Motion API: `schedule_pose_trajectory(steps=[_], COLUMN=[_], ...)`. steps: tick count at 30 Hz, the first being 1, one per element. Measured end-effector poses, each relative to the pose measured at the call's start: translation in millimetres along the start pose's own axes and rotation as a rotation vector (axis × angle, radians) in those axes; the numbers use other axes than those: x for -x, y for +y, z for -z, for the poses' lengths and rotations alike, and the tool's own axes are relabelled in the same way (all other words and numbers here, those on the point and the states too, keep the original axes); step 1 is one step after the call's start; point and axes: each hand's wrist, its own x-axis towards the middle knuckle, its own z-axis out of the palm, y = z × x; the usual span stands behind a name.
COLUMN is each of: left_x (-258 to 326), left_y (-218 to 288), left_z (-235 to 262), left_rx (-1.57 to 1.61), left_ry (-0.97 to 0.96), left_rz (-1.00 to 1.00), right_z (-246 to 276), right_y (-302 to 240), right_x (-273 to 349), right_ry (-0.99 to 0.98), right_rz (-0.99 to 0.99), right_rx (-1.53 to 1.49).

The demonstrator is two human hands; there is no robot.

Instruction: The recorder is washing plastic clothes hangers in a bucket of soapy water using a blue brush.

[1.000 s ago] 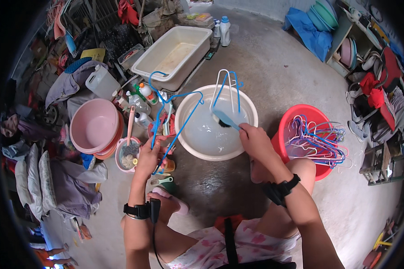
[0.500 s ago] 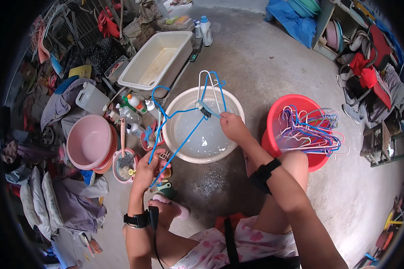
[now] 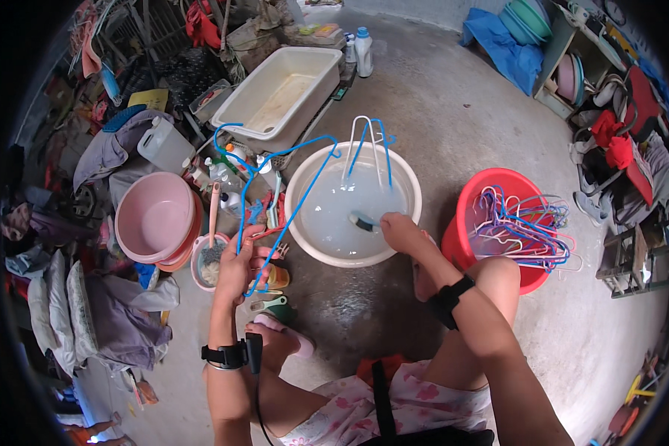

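My left hand [image 3: 238, 266] is closed round the lower bar of a blue clothes hanger [image 3: 296, 210], holding it tilted up beside a basin. In my right hand [image 3: 405, 234] is a scrubbing brush [image 3: 361, 221] with dark bristles and a pale back, over the water's right part. The white round basin [image 3: 415, 195] holds cloudy water. A white hanger [image 3: 374, 138] and another blue hanger [image 3: 383, 132] stick up from its far side. Brush and held hanger are apart. The fingers of my right hand partly hide the brush handle.
At right, a red bucket [image 3: 453, 236] holds many-coloured hangers [image 3: 519, 227]. Pink basins [image 3: 150, 215], bottles [image 3: 229, 175] and a small pink tub [image 3: 198, 269] with a brush stand at left. Farther back are a large rectangular tub [image 3: 333, 74] and a detergent bottle [image 3: 363, 53].
The brush has left the blue hanger and dropped toward the basin water. My left hand has tilted the hanger, its hook shifting left. The view has shifted slightly.
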Motion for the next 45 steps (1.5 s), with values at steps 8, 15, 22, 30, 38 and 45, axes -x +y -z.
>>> schedule_pose_trajectory(steps=[8,15,22,30,38,45], left_x=[0,-28,-48,-31,-6,-8], left_y=[-8,-27,-23,-18,-15,-9], left_z=[-17,-33,-27,-46,-18,-12], left_rx=[-0.127,-0.096,0.241,0.322,0.070,-0.001], left_ry=[-0.044,0.027,0.136,-0.081,-0.376,-0.455], left_rz=[-0.010,-0.030,-0.097,0.011,0.078,0.080], right_z=[62,18,41,60,90,112], right_y=[-69,-74,-57,-60,-68,-74], right_x=[13,35,34,27,20,28], right_ry=[0.116,0.196,0.102,-0.005,0.012,-0.268], right_rz=[-0.464,0.165,0.093,-0.399,-0.379,-0.204], right_rx=[-0.878,-0.570,-0.683,-1.242,-1.606,-1.471])
